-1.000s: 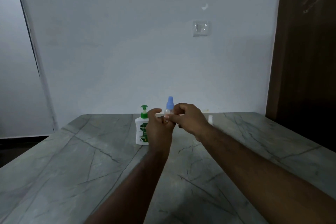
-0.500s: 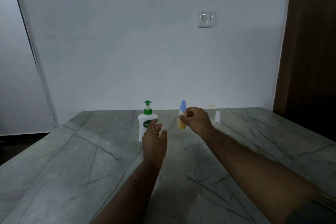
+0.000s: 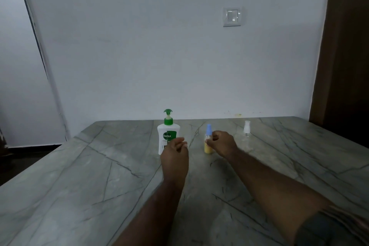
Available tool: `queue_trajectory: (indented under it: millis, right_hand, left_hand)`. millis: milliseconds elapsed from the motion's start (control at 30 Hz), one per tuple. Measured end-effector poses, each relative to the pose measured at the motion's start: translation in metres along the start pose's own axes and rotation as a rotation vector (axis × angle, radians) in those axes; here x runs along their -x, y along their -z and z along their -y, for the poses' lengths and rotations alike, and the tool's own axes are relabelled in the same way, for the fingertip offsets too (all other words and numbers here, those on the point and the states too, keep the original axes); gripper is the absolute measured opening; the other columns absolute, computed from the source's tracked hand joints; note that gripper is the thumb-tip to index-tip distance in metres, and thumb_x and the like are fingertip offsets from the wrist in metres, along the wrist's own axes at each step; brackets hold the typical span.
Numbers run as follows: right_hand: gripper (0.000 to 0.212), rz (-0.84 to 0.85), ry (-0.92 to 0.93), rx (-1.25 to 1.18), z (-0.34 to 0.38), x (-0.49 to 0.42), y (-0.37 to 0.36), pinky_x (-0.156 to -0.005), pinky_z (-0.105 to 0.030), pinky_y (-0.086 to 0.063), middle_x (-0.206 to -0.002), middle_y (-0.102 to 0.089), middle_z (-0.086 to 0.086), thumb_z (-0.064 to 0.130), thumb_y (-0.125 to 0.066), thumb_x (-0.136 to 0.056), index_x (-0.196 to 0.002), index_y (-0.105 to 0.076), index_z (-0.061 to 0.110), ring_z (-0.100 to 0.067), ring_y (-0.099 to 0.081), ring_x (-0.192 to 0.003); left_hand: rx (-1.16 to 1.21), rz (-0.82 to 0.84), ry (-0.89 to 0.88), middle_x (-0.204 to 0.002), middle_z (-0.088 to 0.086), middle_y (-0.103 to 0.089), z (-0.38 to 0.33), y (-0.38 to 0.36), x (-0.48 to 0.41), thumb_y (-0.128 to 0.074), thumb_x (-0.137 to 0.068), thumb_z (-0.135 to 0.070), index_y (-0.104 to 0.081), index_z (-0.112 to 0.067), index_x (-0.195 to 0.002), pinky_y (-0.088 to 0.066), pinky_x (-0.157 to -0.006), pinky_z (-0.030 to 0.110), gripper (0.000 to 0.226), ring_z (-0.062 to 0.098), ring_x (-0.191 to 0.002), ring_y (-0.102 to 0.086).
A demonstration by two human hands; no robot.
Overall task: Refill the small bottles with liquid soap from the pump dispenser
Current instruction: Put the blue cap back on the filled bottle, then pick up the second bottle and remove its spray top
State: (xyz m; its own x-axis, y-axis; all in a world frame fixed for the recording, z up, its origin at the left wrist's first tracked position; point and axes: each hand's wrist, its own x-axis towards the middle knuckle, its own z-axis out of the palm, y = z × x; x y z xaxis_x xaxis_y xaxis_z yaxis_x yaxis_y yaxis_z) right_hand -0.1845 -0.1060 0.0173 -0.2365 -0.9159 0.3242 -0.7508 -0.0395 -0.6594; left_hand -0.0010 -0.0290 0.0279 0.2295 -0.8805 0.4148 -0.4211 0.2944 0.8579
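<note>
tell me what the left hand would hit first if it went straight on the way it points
The soap dispenser, most likely: the left hand points at its lower body with nothing visible between them, though depth is hard to judge.

Grey marble-look table (image 3: 79, 185) with dark veins fills everything from 4 to 8 o'clock. Plain pale wall (image 3: 139, 46) behind it, white light switch (image 3: 232, 16) up around 1 o'clock, dark brown wooden door (image 3: 345, 66) over at 3 o'clock.
</note>
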Motion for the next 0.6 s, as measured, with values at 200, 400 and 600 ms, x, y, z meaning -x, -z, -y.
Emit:
queue_trajectory:
  millis: [200, 400, 600]
  right_hand:
    - [0.027, 0.046, -0.021, -0.013, -0.002, -0.001, -0.005, -0.071, -0.028, -0.044, -0.102, -0.071, -0.006, 0.033, -0.066, -0.082, -0.102, -0.068, 0.014, -0.015, -0.058, -0.079]
    - [0.071, -0.023, -0.055, -0.002, -0.005, 0.017, 0.004, -0.094, -0.033, -0.050, -0.132, -0.060, -0.007, 0.043, -0.072, -0.080, -0.138, -0.047, 0.012, -0.022, -0.061, -0.113]
    - [0.021, -0.664, 0.130, -0.108, -0.008, 0.038, 0.074, -0.063, -0.029, -0.048, -0.093, -0.060, 0.005, 0.032, -0.063, -0.082, -0.100, -0.052, 0.026, -0.014, -0.059, -0.074]
  left_hand:
    - [0.016, 0.009, 0.028, -0.126, 0.004, -0.067, 0.000, -0.002, 0.002, -0.059, -0.099, -0.024, -0.067, -0.012, -0.123, -0.041, -0.108, 0.037, 0.028, 0.014, -0.112, -0.057]
    - [0.036, 0.001, 0.007, -0.120, 0.002, -0.069, 0.001, -0.002, 0.003, -0.061, -0.098, -0.023, -0.069, -0.014, -0.119, -0.043, -0.100, 0.028, 0.025, 0.007, -0.101, -0.053]
    - [0.021, 0.022, -0.010, -0.118, 0.000, -0.070, -0.001, -0.005, 0.003, -0.060, -0.097, -0.021, -0.069, -0.013, -0.120, -0.037, -0.088, 0.015, 0.025, 0.004, -0.098, -0.053]
